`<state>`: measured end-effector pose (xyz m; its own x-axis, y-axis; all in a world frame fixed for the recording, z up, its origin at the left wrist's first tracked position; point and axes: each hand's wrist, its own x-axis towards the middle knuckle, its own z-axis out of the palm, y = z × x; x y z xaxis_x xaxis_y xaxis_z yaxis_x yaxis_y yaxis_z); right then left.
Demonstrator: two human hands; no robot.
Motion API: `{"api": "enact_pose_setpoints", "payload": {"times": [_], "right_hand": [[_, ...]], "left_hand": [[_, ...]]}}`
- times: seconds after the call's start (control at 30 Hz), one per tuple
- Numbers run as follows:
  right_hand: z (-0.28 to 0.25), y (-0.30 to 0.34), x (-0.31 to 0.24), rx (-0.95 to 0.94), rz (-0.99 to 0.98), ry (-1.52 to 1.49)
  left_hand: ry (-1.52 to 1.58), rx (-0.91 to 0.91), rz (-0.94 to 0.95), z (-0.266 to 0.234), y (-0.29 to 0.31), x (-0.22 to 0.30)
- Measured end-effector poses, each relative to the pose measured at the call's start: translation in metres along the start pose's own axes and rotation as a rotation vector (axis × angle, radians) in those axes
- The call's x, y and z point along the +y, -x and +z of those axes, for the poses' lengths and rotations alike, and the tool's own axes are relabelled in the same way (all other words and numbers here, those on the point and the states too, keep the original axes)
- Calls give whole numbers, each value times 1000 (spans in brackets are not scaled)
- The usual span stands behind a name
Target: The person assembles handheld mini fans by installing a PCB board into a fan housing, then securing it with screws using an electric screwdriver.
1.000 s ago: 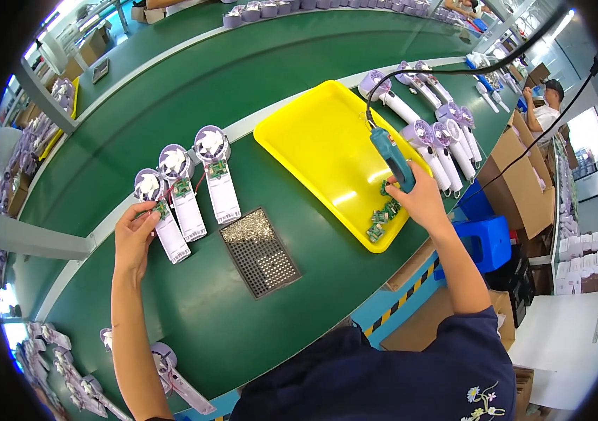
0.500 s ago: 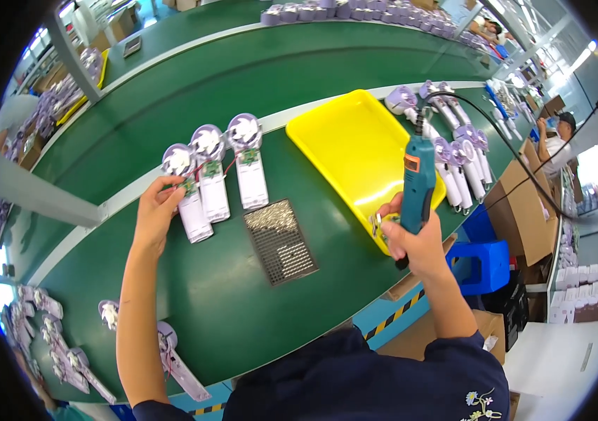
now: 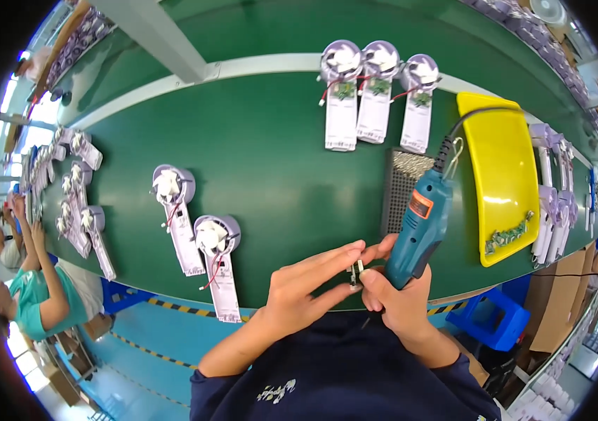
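Close to my body, my left hand (image 3: 302,286) and my right hand (image 3: 403,298) meet. A small circuit board (image 3: 355,275) with pale parts sits between the left thumb and fingers, and the right fingertips are close beside it. My right hand is wrapped round a teal electric screwdriver (image 3: 422,221), its cable end up; its tip is hidden. Ahead of the hands lies a dark perforated screw tray (image 3: 399,193) filled with small metal screws. Beyond it stand three white handheld fan housings (image 3: 342,116) with green boards and red wires.
At right a yellow tray (image 3: 499,168) holds several small green boards (image 3: 509,235). More fan housings (image 3: 218,274) lie left of my hands and at the far left. A grey post (image 3: 162,35) rises from the table's rail. A co-worker (image 3: 46,295) is at far left.
The view has swung left. My left hand has left the fan housings and come back to my right hand, with a small circuit board now between its fingers. The screwdriver has moved away from the yellow tray.
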<state>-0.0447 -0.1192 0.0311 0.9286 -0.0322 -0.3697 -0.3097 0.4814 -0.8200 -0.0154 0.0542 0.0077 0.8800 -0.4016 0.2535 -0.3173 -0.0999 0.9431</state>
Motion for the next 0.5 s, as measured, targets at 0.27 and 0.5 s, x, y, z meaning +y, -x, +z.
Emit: {"api": "enact_pose_setpoints", "payload": {"times": [0.27,0.5], "right_hand": [[-6,-8,26,-184,-353,669],[-3,-6,19,-92,-142,626]], "left_hand": [[308,142,-320,3,30,-16],[429,131,-390,3,30,-18]]}}
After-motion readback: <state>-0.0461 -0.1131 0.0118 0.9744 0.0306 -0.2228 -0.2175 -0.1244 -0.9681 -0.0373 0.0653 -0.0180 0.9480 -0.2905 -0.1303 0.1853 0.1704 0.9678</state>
